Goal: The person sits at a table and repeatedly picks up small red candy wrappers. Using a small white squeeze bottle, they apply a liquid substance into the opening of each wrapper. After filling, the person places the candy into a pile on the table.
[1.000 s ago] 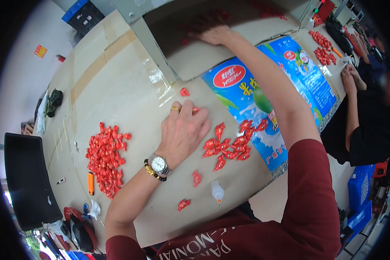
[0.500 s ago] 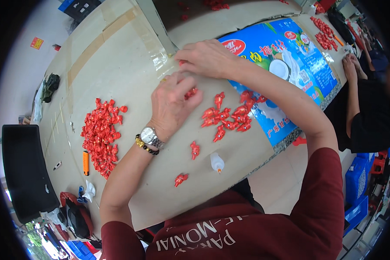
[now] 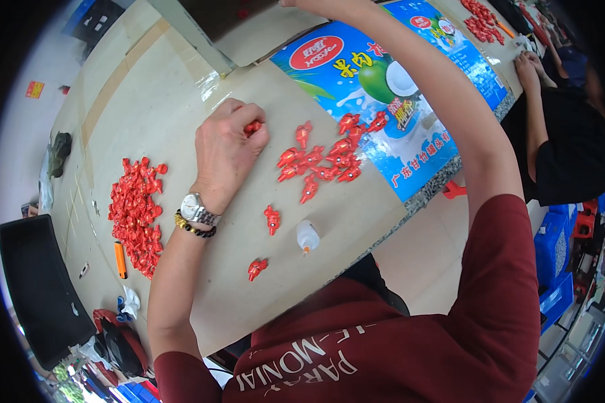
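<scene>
My left hand, with a watch and beaded bracelet at its wrist, is closed over the table around small shiny red plastic figures; one red figure shows between the fingers. My right arm stretches far forward, and my right hand is cut off by the upper edge, near the opening of a grey box-like enclosure. Its fingers are mostly out of sight. Right of my left hand lies a loose group of red figures. Two single ones, a red figure and another red figure, lie closer to me.
A heap of red figures lies on the left, beside an orange cutter. A white glue bottle lies near the front edge. A blue printed sheet covers the right side. Another person's hands are at the far right.
My right hand has moved forward and up, away from my left hand, to the enclosure. My left hand stays closed on the red piece. The whole view has shifted slightly.
</scene>
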A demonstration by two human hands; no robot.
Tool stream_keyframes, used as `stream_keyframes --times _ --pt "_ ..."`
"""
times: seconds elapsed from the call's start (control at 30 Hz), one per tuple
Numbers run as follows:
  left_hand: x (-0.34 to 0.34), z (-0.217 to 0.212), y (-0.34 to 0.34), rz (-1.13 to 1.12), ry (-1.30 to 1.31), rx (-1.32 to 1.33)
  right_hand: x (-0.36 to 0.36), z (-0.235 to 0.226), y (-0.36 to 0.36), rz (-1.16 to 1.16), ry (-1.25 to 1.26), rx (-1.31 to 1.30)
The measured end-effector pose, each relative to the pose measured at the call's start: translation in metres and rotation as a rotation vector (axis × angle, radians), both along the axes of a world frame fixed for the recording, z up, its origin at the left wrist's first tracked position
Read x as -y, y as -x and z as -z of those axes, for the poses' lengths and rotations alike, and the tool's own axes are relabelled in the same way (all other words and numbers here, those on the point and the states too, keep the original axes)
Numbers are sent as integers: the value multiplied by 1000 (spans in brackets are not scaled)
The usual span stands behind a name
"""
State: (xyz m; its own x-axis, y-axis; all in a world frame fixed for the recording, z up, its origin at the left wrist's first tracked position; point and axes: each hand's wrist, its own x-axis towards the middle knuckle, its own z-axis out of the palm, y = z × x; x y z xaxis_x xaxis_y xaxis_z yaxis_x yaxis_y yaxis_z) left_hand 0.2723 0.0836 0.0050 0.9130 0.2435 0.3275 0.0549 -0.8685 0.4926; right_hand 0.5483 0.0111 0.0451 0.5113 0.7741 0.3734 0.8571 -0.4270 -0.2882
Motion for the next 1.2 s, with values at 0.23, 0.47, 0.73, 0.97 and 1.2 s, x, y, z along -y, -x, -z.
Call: stream_keyframes --times 0.23,0.47,0.73,0.97,1.2 --pt "-1 1 9 18 -44 130 81 -47 65 -160 207 -188" --pt "-8 3 7 -20 45 115 153 -4 145 -326 -19 -396" --pt "-16 3 3 -151 576 23 173 7 185 -255 -85 -415" --pt "-32 -22 -16 -96 680 57 166 4 185 -197 -180 -476" --pt "-6 -54 -119 81 237 178 147 13 184 -229 -216 -541"
